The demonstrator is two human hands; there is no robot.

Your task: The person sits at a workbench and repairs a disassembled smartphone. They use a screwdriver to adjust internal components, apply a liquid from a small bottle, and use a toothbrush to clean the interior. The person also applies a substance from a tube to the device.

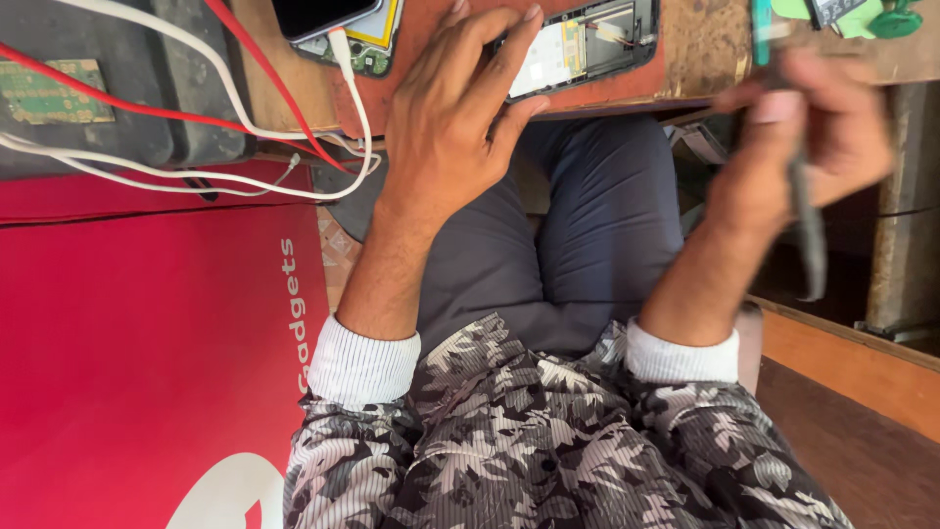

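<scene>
On the far left of the head view, a green circuit board lies on a dark mat, with white cables and a red cable running across it toward a second phone whose screen is lifted off its body. Just right of that, the left hand rests on the edge of the reddish wooden bench, fingers spread and pressing down on the near end of the opened phone, pinning it rather than clasping it. That phone lies flat with its back off and its insides showing, its long axis running left to right along the bench edge, from under the left fingertips toward the right. Further right and clear of the bench, above the lap, the right hand is closed around a slim dark tool, blurred, its shaft pointing down and away from the phone. So the left hand touches the phone, while the right is well apart, with the phone's free end up and to its left. Green plastic picks lie at the top right.
</scene>
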